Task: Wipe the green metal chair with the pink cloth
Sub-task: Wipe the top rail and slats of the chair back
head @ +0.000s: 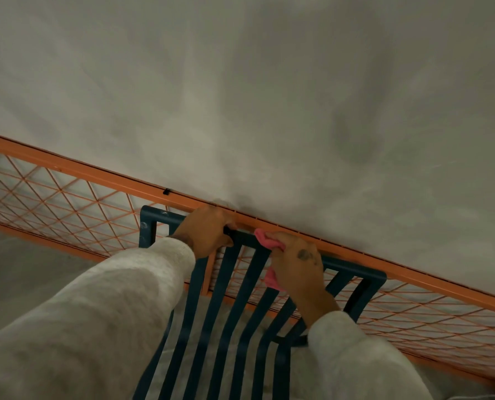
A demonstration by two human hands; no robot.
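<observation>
The green metal chair (229,307) fills the lower middle of the head view, seen from above, its slatted back running down toward me. My left hand (205,230) grips the top rail of the backrest near its left end. My right hand (296,265) holds the pink cloth (265,241) bunched against the same rail, a little to the right; a second fold of the cloth shows below my palm. Both forearms wear pale fleecy sleeves.
An orange metal frame (96,171) with diamond wire mesh runs diagonally right behind the chair, touching or nearly touching its top rail. A plain grey wall (269,82) rises behind it. Grey floor (15,272) lies at lower left.
</observation>
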